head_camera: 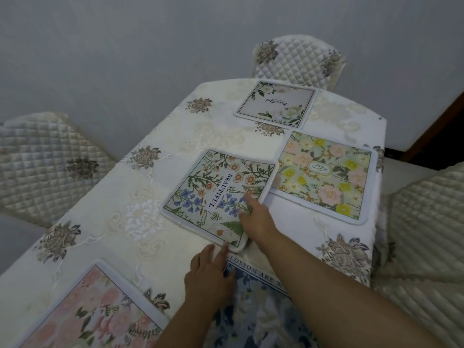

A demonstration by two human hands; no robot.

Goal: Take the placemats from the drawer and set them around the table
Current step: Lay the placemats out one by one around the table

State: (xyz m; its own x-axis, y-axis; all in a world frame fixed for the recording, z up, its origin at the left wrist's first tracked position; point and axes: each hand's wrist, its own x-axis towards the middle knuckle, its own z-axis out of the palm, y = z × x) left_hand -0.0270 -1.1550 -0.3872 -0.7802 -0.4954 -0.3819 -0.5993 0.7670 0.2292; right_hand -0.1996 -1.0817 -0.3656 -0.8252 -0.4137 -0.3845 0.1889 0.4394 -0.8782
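A floral placemat printed "BEAUTIFUL" [216,194] lies askew in the middle of the table. My right hand [256,217] holds it at its right edge, thumb on top. My left hand [208,275] rests flat with fingers apart, a fingertip touching that mat's near corner and the palm over a blue placemat [261,310] lettered "BLOSSOM ARE". A pink-flowered placemat [85,312] lies at the near left. At the right edge lies a yellow-and-pink placemat [324,177]. A pale placemat with script lettering [276,104] lies at the far end.
A cream embroidered cloth [140,197] covers the table. Quilted chairs stand at the far end [298,59], the left [42,162] and the right [424,232]. A grey wall is behind; a dark wooden doorframe [437,131] is at the right.
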